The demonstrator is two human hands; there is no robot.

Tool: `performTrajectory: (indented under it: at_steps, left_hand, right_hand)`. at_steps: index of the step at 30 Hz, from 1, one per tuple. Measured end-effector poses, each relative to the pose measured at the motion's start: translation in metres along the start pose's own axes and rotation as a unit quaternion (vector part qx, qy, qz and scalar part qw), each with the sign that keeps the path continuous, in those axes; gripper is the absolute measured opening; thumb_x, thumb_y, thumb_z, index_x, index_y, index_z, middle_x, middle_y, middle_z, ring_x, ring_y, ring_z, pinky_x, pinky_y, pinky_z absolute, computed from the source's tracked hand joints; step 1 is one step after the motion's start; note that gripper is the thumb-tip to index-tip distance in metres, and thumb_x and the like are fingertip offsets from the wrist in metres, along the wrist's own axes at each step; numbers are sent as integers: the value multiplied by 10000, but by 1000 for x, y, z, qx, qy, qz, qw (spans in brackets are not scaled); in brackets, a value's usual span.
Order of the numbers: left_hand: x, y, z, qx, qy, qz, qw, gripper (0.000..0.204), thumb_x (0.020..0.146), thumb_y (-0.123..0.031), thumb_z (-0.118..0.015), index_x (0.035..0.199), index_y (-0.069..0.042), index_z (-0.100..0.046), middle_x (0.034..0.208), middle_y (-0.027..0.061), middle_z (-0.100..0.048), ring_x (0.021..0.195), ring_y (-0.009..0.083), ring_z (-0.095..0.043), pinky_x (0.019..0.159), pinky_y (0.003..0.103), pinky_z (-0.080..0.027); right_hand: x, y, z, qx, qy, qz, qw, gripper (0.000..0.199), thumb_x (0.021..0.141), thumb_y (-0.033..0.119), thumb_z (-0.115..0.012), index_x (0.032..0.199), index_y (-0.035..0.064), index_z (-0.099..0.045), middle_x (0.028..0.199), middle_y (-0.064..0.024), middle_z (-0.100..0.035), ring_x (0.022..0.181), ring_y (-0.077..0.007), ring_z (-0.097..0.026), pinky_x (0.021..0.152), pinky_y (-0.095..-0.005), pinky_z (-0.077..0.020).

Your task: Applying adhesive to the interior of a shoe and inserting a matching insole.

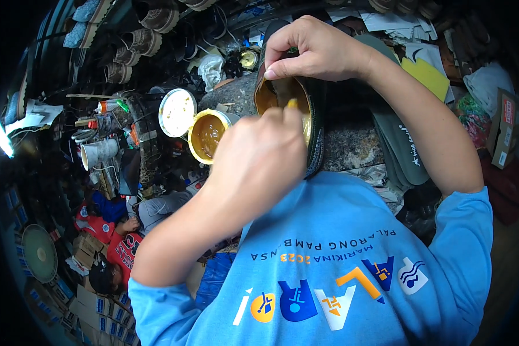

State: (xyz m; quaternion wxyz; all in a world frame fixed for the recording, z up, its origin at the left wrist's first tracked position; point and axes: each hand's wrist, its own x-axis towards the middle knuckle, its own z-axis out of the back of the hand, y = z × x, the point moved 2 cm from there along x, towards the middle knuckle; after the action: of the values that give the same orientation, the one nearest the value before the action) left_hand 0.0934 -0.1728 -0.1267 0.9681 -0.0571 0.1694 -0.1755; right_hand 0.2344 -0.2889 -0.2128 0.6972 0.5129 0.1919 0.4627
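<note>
My left hand (268,147) is closed around a brush (293,104), of which a yellow bit shows above the fingers; its working end reaches into a dark shoe upper (316,138). The inside of the upper looks wet and yellow-brown. At the upper's far edge, my right hand (311,52) pinches the rim between thumb and fingers and holds it open. Just left of my left hand stands an open tub (195,151) of yellow-brown glue, tilted toward me. Its round white lid (177,112), smeared with yellow, leans beside it. My left hand hides part of the upper.
Grey-green insole sheets (406,150) lie to the right, near a yellow sheet (427,75). Several shoes (144,41) sit on racks at the upper left. A white cup (99,153) lies farther left. Another person in red (121,251) is at lower left, near a round fan (39,252).
</note>
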Motion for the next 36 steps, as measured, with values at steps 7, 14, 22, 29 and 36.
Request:
performTrajectory:
  at_steps: [7, 14, 22, 29, 36]
  left_hand:
    - [-4, -4, 2, 65, 61, -26, 996, 124, 857, -79, -585, 847, 39, -620, 737, 198, -697, 621, 348, -740, 507, 426, -599]
    - [12, 1, 13, 63, 15, -26, 998, 112, 855, -95, -651, 849, -3, -587, 718, 167, -660, 607, 336, -701, 557, 444, -572]
    - [-6, 30, -22, -78, -150, -65, 983, 230, 859, -107, -775, 828, -36, -558, 713, 135, -603, 620, 341, -659, 546, 451, -527]
    - [-21, 32, -13, -40, -173, -41, 983, 104, 889, -46, -764, 905, -24, -663, 717, 116, -627, 577, 289, -638, 513, 400, -496]
    - [-26, 16, 1, -69, -186, -89, 976, 134, 889, -52, -767, 929, -9, -647, 707, 102, -596, 559, 283, -610, 506, 408, -484]
  right_hand:
    - [-2, 1, -2, -4, -43, 20, 999, 201, 891, 230, -769, 916, 31, -793, 766, -94, -745, 701, -180, -702, 685, -320, -550]
    - [-2, 4, -6, 3, -36, 12, 999, 190, 891, 210, -772, 931, 24, -788, 789, -87, -751, 725, -161, -698, 686, -312, -536]
    - [-3, 5, -5, -7, -31, 12, 999, 158, 901, 181, -760, 915, 24, -773, 791, -79, -744, 698, -143, -672, 648, -315, -509]
    - [-3, 4, -8, -21, -52, 14, 998, 172, 886, 217, -756, 905, 47, -780, 752, -84, -735, 667, -169, -680, 632, -323, -522]
    - [-2, 8, -7, -3, -34, 2, 999, 181, 884, 215, -770, 894, 34, -772, 749, -88, -736, 682, -180, -702, 639, -329, -534]
